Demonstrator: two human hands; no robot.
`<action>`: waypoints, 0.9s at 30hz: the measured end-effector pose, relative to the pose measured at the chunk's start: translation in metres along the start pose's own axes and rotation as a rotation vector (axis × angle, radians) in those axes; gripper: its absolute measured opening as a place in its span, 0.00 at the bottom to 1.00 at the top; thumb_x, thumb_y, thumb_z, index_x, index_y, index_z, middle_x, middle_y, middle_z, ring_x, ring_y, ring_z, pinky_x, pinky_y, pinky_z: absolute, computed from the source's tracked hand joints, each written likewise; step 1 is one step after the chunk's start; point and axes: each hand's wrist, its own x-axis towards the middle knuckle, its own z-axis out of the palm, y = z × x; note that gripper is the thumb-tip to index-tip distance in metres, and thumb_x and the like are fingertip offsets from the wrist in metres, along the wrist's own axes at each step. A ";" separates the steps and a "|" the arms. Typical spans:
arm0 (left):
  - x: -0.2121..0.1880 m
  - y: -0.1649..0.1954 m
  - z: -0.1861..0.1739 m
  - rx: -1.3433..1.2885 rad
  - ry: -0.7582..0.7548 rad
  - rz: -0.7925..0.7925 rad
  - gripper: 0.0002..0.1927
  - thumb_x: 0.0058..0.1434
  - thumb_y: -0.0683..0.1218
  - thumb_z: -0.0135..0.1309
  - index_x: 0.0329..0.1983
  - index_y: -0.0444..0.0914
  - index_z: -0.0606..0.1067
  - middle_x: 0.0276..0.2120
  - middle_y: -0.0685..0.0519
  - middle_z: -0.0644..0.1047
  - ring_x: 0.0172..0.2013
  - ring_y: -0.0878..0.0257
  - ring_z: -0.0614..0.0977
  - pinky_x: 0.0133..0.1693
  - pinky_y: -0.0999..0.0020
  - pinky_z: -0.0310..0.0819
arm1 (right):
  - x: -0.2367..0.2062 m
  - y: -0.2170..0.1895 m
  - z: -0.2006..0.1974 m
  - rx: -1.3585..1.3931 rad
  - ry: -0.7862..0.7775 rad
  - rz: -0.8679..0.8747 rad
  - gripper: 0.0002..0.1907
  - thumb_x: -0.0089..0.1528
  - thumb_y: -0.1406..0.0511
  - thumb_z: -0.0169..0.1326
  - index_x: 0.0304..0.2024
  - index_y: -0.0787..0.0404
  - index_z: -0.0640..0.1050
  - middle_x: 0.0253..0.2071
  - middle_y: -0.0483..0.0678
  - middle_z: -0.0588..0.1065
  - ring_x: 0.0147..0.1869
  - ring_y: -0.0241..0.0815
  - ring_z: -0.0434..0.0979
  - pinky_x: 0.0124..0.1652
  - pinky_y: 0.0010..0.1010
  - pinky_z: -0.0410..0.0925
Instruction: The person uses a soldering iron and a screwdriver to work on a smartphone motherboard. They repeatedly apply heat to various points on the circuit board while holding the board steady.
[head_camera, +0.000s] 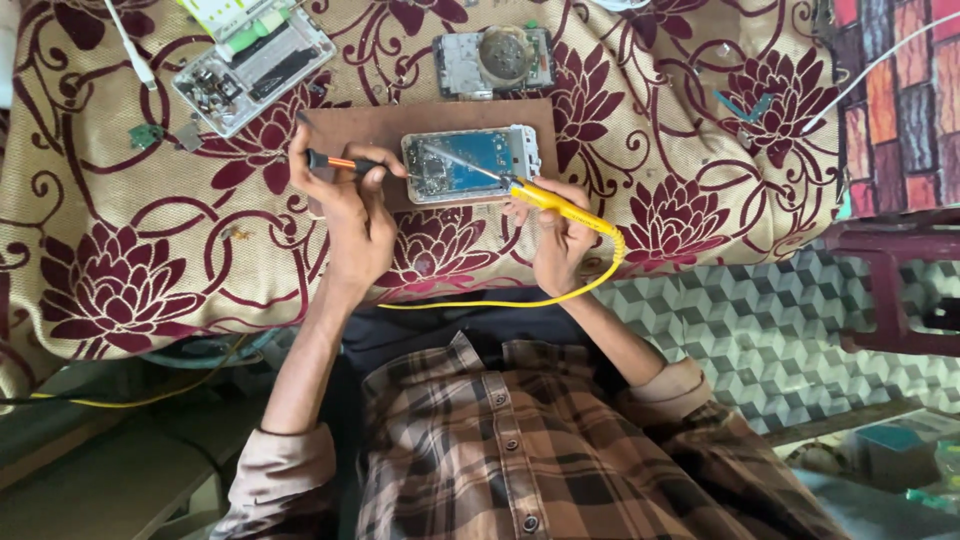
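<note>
An opened phone (472, 164) with a blue circuit board lies on a brown board (370, 125) on the cloth-covered table. My left hand (345, 205) grips a small tool with a red and black handle (338, 161), its tip at the phone's left end. My right hand (560, 235) holds a yellow soldering iron (560, 204); its metal tip reaches over the circuit board. A yellow cord (500, 302) loops from the iron toward my body.
A second dismantled phone (495, 60) lies behind the board. A clear parts box (250, 65) sits at the back left beside a white cable (130, 45). The floral cloth (140, 250) covers the table. A dark red stool (890, 280) stands at the right.
</note>
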 end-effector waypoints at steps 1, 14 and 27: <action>0.000 0.002 0.000 0.006 0.003 0.005 0.36 0.79 0.28 0.32 0.76 0.47 0.31 0.42 0.41 0.75 0.42 0.59 0.80 0.51 0.68 0.74 | -0.001 -0.003 0.000 0.011 -0.002 0.011 0.16 0.76 0.63 0.47 0.59 0.69 0.68 0.43 0.58 0.78 0.42 0.42 0.79 0.49 0.38 0.77; 0.010 0.004 -0.005 -0.074 0.013 -0.022 0.40 0.78 0.28 0.39 0.76 0.47 0.32 0.42 0.42 0.77 0.42 0.59 0.81 0.51 0.66 0.77 | 0.012 -0.006 0.010 0.066 0.104 0.070 0.13 0.77 0.64 0.45 0.57 0.69 0.70 0.40 0.57 0.78 0.40 0.43 0.80 0.45 0.35 0.75; 0.018 0.001 -0.018 0.008 0.008 -0.008 0.40 0.76 0.27 0.39 0.74 0.43 0.29 0.45 0.41 0.77 0.45 0.56 0.83 0.54 0.63 0.78 | 0.019 -0.011 0.024 0.010 0.060 0.052 0.13 0.77 0.64 0.43 0.56 0.68 0.69 0.40 0.56 0.77 0.42 0.42 0.78 0.49 0.35 0.74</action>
